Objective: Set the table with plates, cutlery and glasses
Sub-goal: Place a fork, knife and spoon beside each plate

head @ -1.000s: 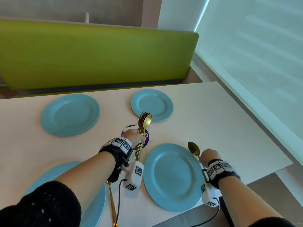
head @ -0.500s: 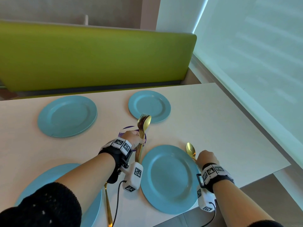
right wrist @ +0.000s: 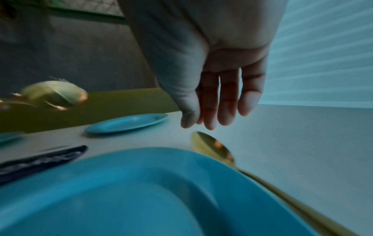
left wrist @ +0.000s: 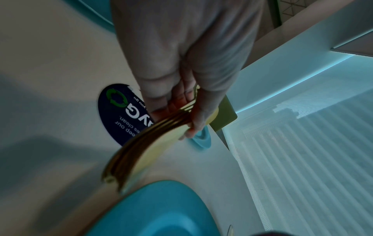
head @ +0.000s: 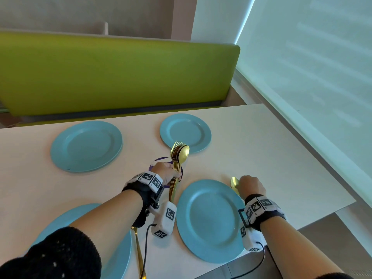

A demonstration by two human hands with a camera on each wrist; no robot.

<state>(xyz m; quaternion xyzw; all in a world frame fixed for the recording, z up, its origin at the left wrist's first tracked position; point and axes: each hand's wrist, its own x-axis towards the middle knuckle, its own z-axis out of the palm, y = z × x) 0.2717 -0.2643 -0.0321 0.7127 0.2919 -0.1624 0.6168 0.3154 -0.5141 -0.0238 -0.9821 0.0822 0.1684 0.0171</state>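
Beside the near plate's (head: 209, 220) right rim, slack right fingers (right wrist: 228, 102) hover over a spoon (right wrist: 214, 148); left fingers (left wrist: 193, 118) grip cutlery (head: 178, 158)

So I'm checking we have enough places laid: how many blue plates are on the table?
4. Far left, far middle, near right between the hands, and near left, mostly hidden under the left arm. More could lie outside the view.

**Booth by a bright window**

A pale table (head: 261, 150) stands against a lime-green padded bench back (head: 112, 75). Behind the bench runs a beige wall (head: 84, 15). Along the right side, a translucent roller blind (head: 314, 63) glows with cool daylight. Grey floor (head: 326, 244) shows past the table's near corner.
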